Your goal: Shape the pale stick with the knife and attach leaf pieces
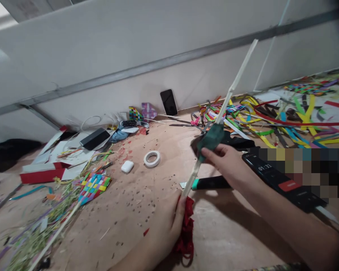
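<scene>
A pale, jointed thin stick (238,75) slants up from lower centre to upper right. My left hand (169,214) is closed round its lower part. Beneath that hand hangs a crumpled red piece with looped edges (188,229); whether it is fixed to the stick is hidden. Higher up, my right hand (226,162) pinches a dark green piece (211,139) against the stick, thumb in front. Its material is blurred. Below my right hand a black utility knife (211,183) with a green collar lies on the brown table (124,226), blade out to the left.
A tape roll (151,153) and white earbud case (127,166) lie mid-table. One phone (168,102) leans on the wall; another phone (282,180) lies at right. Coloured strips (302,124) pile up behind. A woven multicoloured piece on a stick (94,186) and red box (42,174) are left.
</scene>
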Tool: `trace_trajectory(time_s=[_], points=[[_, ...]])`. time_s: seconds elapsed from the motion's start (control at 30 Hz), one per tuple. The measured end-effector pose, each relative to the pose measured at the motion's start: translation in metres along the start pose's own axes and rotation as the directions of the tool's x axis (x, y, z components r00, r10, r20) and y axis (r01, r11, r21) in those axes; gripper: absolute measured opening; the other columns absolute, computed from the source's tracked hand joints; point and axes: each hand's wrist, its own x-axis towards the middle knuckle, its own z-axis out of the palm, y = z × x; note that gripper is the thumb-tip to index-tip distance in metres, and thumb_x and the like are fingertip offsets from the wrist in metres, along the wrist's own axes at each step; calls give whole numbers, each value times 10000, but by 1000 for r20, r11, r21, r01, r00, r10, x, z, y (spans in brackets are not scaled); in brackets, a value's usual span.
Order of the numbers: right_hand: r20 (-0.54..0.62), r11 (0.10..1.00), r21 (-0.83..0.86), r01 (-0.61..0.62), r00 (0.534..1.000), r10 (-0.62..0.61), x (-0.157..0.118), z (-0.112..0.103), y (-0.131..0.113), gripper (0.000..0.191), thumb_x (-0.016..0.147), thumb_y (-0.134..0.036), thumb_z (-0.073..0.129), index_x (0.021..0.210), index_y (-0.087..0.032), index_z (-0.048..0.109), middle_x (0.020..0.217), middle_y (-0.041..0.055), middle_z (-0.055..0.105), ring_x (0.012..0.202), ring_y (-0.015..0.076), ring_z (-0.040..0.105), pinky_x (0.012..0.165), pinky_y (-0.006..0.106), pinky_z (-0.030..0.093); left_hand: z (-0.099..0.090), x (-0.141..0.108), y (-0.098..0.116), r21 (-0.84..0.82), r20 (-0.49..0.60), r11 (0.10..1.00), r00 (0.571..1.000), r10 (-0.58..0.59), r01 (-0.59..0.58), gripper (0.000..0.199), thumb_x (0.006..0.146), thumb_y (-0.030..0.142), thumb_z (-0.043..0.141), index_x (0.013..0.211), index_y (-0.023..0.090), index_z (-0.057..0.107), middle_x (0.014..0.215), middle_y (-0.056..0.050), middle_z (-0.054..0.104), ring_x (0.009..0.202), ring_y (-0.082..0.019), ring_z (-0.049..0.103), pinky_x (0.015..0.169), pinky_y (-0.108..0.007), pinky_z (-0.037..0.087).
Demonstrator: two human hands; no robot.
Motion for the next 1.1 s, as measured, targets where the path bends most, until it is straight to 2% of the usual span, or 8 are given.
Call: trace_trajectory(time_s=[0.1,0.2,0.43,0.57,0.67,0.77,0.9,1.1], points=[[231,995,-86,-47,971,66,-8,8,3,367,604,-415,698,832,-131,650,890,72,661,785,150,618,734,271,501,2,2,-2,-73,-28,997,999,-30,27,407,877,457,261,799,178,546,714,-28,588,659,-112,504,670,-208,406],[314,994,-84,-64,945,87,-13,14,7,359,632,-402,677,868,-133,650,923,73,658,806,145,618,741,266,496,3,3,-5,-106,-49,993,997,-63,58,389,878,454,266,844,179,540,757,-22,589,685,-105,502,674,-195,405],[277,994,-79,-72,956,91,-11,12,7,398,622,-441,676,856,-121,650,898,83,657,777,148,614,722,272,500,-1,2,-1,-79,-33,994,996,-82,80,403,885,450,241,813,164,516,732,-13,564,695,-102,506,650,-196,391],[61,999,2,-44,997,44,3,-1,4,407,598,-465,693,813,-124,639,833,73,656,721,131,602,702,266,503,-2,0,5,-19,-15,1000,1000,-18,18,412,885,441,240,748,162,511,670,-16,557,632,-98,489,610,-200,378],[-87,993,115,26,996,-16,9,-7,2,410,590,-464,702,832,-140,631,871,64,653,747,128,600,724,273,506,0,-1,5,-5,-15,1000,1000,6,-6,416,879,443,261,693,163,506,618,-8,533,591,-95,463,579,-201,358],[44,999,10,-34,999,33,1,2,4,407,575,-442,716,825,-130,640,845,64,659,741,133,605,704,259,503,2,0,0,-72,-54,997,998,-42,38,406,879,444,270,729,163,521,665,-14,555,629,-100,477,609,-198,374],[274,990,-64,-124,952,137,-14,20,12,425,625,-456,669,862,-106,634,847,81,660,716,133,611,649,242,496,4,2,-8,-163,-81,983,992,-94,80,401,882,448,263,839,157,536,790,-32,598,725,-109,517,683,-200,405],[247,993,-28,-114,962,118,-15,20,13,414,624,-444,672,880,-121,639,905,85,659,780,150,622,706,260,495,2,5,-6,-243,-122,965,983,-134,102,392,860,464,322,881,170,580,864,-25,632,791,-118,546,747,-207,439]])
